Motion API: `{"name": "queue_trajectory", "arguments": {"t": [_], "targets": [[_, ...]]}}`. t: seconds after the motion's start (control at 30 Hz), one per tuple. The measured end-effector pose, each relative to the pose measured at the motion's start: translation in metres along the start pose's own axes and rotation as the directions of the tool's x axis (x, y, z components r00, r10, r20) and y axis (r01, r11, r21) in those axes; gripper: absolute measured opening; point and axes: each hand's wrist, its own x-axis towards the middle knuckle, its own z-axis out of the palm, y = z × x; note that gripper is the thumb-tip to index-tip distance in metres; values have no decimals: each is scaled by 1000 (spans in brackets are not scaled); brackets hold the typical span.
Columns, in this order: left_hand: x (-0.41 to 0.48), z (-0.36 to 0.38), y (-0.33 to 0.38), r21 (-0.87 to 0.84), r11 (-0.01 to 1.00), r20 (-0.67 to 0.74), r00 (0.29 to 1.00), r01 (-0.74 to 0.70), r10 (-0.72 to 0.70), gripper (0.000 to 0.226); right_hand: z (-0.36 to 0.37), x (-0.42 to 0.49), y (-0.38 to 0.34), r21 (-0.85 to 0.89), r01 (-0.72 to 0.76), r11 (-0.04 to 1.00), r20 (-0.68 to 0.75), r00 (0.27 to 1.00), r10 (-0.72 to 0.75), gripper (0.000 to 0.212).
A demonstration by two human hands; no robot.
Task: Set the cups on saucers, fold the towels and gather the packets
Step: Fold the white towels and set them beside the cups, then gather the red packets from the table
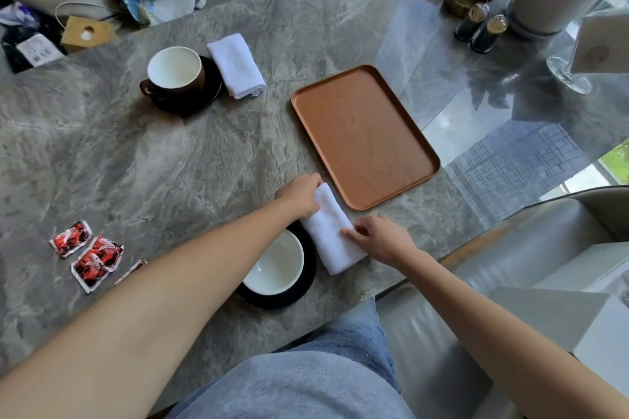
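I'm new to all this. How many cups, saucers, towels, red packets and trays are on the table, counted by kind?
Cups: 2
Saucers: 2
Towels: 2
Packets: 3, the third partly hidden by the left arm
Trays: 1
Total: 10

The left hand (299,196) grips the far end of the near towel (332,235), and the right hand (381,240) pinches its side. The folded white towel lies on the worktop (170,163), between the near cup (277,265) on its saucer (308,286) and a brown tray (364,136). Red packets (86,250) lie on the left.
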Motion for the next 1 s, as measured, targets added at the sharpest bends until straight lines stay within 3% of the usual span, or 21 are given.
{"name": "queue_trajectory", "arguments": {"t": [0.17,0.3,0.4,0.5,0.57,0.77,1.0], "targets": [[0,-2,-7,-117,993,26,1000,7,-4,44,-9,4,-3,-44,-33,999,9,999,33,49],[-5,-14,-18,-246,969,-75,997,-27,8,56,-31,7,-17,-53,80,995,-269,959,-91,38],[-16,-29,-35,-226,972,-147,989,-65,32,72,-44,19,-44,-96,224,970,-362,900,-244,33],[-34,-38,-61,-58,998,-214,977,-9,-3,80,-47,39,-79,-245,324,914,-248,890,-382,61],[-50,-41,-83,-35,999,-294,955,38,-47,82,-42,50,-107,-326,366,872,-164,886,-433,70],[-100,-32,-166,-76,966,-452,855,247,-254,87,-17,71,-176,-442,462,769,-65,838,-541,79],[-159,1,-244,-192,881,-467,750,433,-470,89,25,80,-242,-447,614,651,98,756,-647,81]]}}
